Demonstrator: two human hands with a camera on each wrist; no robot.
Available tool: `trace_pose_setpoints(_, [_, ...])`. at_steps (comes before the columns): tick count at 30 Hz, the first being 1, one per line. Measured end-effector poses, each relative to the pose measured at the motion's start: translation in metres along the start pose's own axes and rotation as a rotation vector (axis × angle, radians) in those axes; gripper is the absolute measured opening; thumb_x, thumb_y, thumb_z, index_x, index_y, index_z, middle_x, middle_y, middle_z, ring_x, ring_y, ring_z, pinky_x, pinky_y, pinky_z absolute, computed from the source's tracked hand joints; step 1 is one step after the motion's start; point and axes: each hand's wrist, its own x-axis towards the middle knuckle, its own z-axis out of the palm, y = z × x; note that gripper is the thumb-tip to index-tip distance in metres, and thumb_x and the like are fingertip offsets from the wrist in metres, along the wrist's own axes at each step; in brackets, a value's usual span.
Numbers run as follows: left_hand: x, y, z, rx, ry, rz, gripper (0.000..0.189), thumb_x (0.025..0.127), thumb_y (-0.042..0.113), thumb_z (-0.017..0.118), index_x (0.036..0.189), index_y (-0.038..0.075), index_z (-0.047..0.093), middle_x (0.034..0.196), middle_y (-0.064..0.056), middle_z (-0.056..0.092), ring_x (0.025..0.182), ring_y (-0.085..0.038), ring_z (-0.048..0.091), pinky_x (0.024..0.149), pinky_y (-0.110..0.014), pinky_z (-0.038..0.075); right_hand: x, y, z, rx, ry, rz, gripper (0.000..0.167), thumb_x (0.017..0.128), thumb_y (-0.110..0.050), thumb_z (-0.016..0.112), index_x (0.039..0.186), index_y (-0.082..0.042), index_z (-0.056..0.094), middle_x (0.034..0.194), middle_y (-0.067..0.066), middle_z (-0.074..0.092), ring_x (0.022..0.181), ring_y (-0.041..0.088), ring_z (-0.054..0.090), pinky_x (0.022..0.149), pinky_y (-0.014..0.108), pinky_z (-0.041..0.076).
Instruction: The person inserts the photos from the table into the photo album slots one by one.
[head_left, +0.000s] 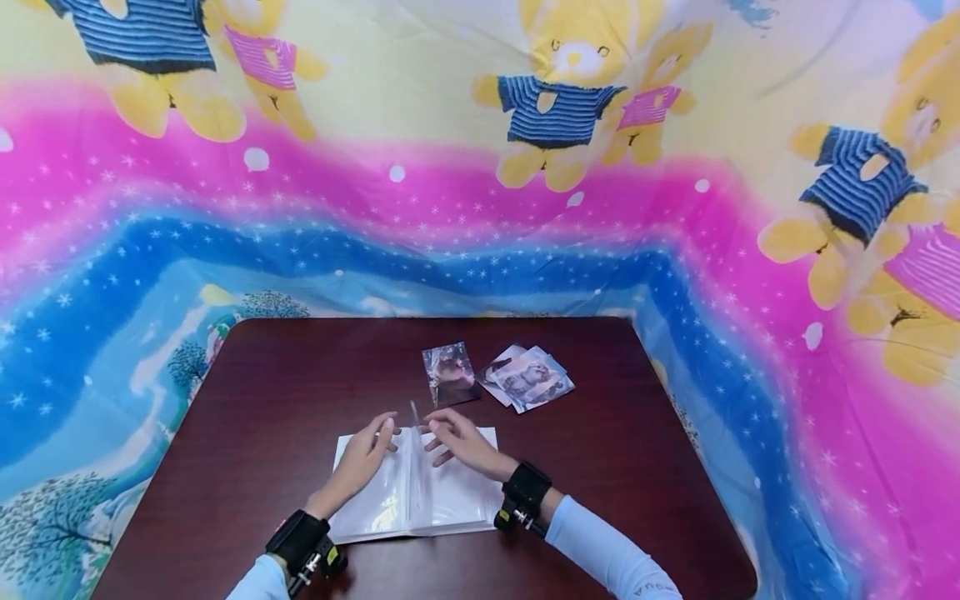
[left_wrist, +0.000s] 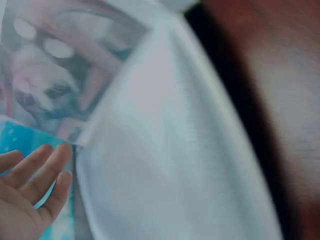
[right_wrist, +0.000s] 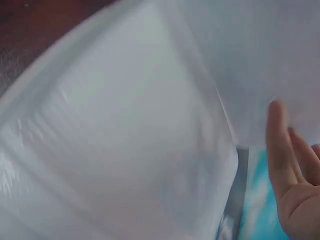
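L slv (head_left: 261, 581) lt blue | R slv (head_left: 607, 546) same, w/ gry lettering (head_left: 656, 590) | blk wrist straps (head_left: 527, 485), yel tags (head_left: 333, 556)

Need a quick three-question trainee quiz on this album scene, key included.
1. Choose: where do the loose photos lie?
a) On the near side of the album
b) On the table, beyond the album
c) Underneath the album

2. True or false: the album lies closed.

3. Fill in: a thin ____ of the album stands up between the left hand and the right hand.

Key: 1. b; 2. False, it lies open; 3. page.
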Motion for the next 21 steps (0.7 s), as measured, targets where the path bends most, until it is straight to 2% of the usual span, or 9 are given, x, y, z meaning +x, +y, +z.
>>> trace_pose_setpoints(3, [0.006, 0.006, -0.012, -0.012, 0.004, -0.124, 0.044, 0.109, 0.033, 0.035, 0.126, 0.001, 0.061, 0.098, -0.016, 0.071, 0.073, -0.023, 0.070, 0.068, -0.034, 0.052, -0.002, 0.004, 0.016, -0.167, -0.073, -0.057, 0.034, 0.108, -0.019, 0.042, 0.131, 0.002, 0.056, 0.129, 0.020, 0.059, 0.104, 0.041, 0.061, 0.073, 0.044, 0.059])
trace_pose_setpoints(6, [0.011, 0.007, -0.024, 0.037, 0.016, -0.209, 0.044, 0.108, 0.036, 0.039, 0.125, 0.004, 0.064, 0.096, -0.012, 0.070, 0.075, -0.021, 0.068, 0.070, -0.035, 0.050, -0.003, 0.009, 0.024, -0.382, -0.140, -0.143, 0.034, 0.108, -0.018, 0.041, 0.131, -0.001, 0.060, 0.130, 0.014, 0.061, 0.113, 0.029, 0.060, 0.084, 0.034, 0.056])
trace_pose_setpoints(10, [0.011, -0.001, -0.035, 0.108, 0.030, -0.235, 0.037, 0.101, 0.026, 0.056, 0.126, 0.000, 0.063, 0.098, -0.012, 0.070, 0.084, -0.025, 0.067, 0.073, -0.038, 0.052, -0.007, 0.015, 0.020, -0.729, -0.179, -0.279, 0.032, 0.107, -0.018, 0.044, 0.129, -0.004, 0.063, 0.135, 0.011, 0.060, 0.124, 0.019, 0.054, 0.103, 0.029, 0.042])
trace_pose_setpoints(13, [0.007, -0.011, -0.040, 0.144, 0.041, -0.250, 0.035, 0.094, 0.017, 0.064, 0.124, -0.003, 0.063, 0.097, -0.014, 0.069, 0.089, -0.031, 0.067, 0.075, -0.041, 0.053, -0.013, 0.019, 0.007, -0.919, -0.154, -0.302, 0.031, 0.105, -0.020, 0.047, 0.127, -0.006, 0.064, 0.137, 0.011, 0.058, 0.128, 0.023, 0.050, 0.109, 0.035, 0.036])
trace_pose_setpoints(15, [0.003, -0.018, -0.042, 0.149, 0.040, -0.271, 0.035, 0.093, 0.013, 0.065, 0.123, -0.004, 0.063, 0.097, -0.015, 0.069, 0.090, -0.034, 0.067, 0.073, -0.042, 0.053, -0.016, 0.023, -0.003, -0.985, -0.123, -0.286, 0.030, 0.104, -0.022, 0.050, 0.126, -0.008, 0.065, 0.139, 0.012, 0.056, 0.128, 0.026, 0.049, 0.109, 0.039, 0.035])
trace_pose_setpoints(21, [-0.010, -0.034, -0.044, 0.198, 0.026, -0.293, 0.031, 0.094, 0.007, 0.063, 0.121, -0.007, 0.061, 0.097, -0.016, 0.065, 0.090, -0.035, 0.064, 0.072, -0.043, 0.052, -0.026, 0.034, -0.029, -1.028, -0.047, -0.205, 0.033, 0.100, -0.027, 0.059, 0.128, -0.010, 0.065, 0.142, 0.013, 0.053, 0.129, 0.029, 0.046, 0.106, 0.047, 0.038])
